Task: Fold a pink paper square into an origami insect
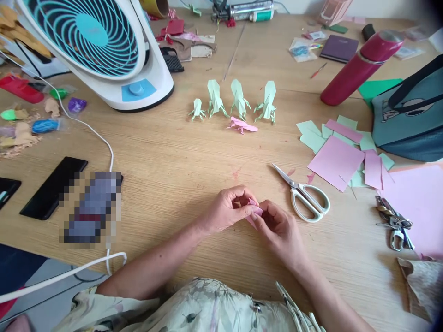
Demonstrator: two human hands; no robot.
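Lying near right hand [282, 230]: white-handled scissors [295, 186]

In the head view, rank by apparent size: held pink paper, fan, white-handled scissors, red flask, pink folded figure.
1. Fan
2. Red flask
3. White-handled scissors
Last, unranked: pink folded figure and held pink paper, which is partly covered.

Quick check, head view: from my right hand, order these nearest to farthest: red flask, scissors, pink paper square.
1. Scissors: just ahead and to the right of the right hand.
2. Pink paper square: farther ahead, on the right.
3. Red flask: beyond both, back right.
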